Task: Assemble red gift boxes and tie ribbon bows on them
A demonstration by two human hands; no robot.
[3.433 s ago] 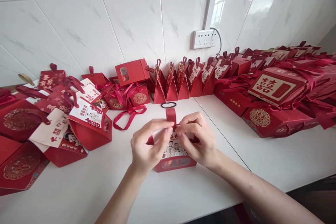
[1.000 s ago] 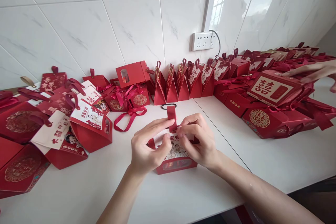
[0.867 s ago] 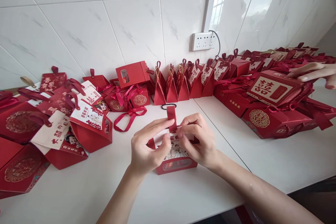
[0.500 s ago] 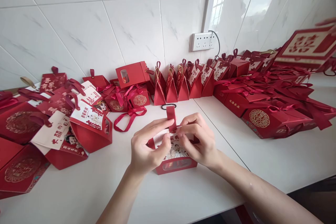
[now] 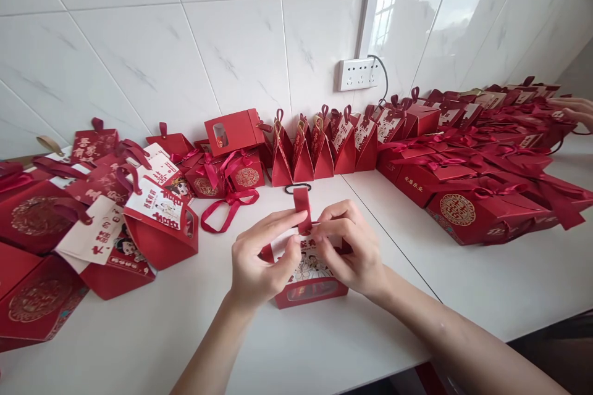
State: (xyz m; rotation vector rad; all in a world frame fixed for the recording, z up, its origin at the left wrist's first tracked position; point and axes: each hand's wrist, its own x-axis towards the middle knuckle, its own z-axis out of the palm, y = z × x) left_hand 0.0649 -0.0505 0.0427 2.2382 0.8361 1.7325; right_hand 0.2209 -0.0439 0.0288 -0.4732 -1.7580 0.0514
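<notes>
A red and white paper gift box (image 5: 309, 268) with printed figures and an oval window stands on the table in front of me. A red paper tab (image 5: 301, 203) sticks up from its top. My left hand (image 5: 266, 256) is closed on the box top from the left, its index finger against the tab and its thumb on the white front. My right hand (image 5: 349, 247) pinches at the top edge just right of the tab. Exactly what lies between its fingertips is hidden.
Finished-looking red gift boxes (image 5: 160, 222) crowd the left. A row of pointed boxes (image 5: 303, 154) stands along the wall under a power strip (image 5: 359, 74). Ribboned boxes (image 5: 486, 203) fill the right. A loose red ribbon (image 5: 230, 210) lies behind my box. Another person's hand (image 5: 577, 111) shows far right.
My hands have hardly moved on the box. At the far right, the other person's box with the white and red front has gone from its raised place, and their hand is now lower.
</notes>
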